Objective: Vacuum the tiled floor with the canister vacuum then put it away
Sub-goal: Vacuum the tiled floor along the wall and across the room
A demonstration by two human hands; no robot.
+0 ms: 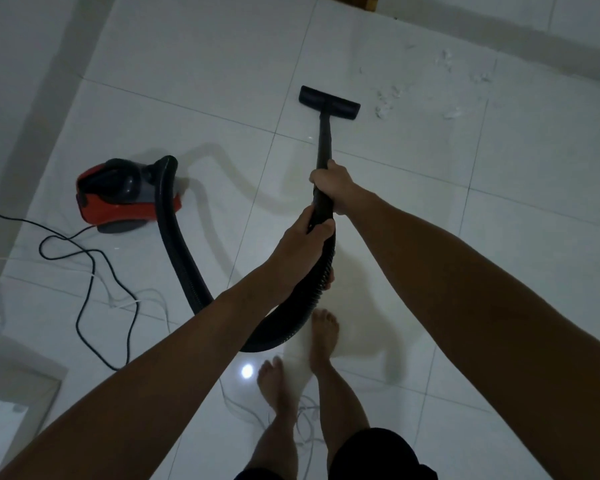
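I am holding the wand (324, 147) with both hands, right hand (331, 183) and left hand (303, 244) closed around it, steering the nozzle (329, 100) slowly toward the white scraps (388, 98) on the floor (187, 57).

This is a room in a home, dimly lit and sparsely furnished. The floor (430, 237) is laid in large glossy white tiles with thin dark grout lines, and a ceiling light glints off it near the person's bare feet (321, 336). A small red and black canister vacuum (125, 195) of the household kind sits on the tiles, its black power cord (84, 271) trailing loosely toward a pale wall (21, 64) at the left
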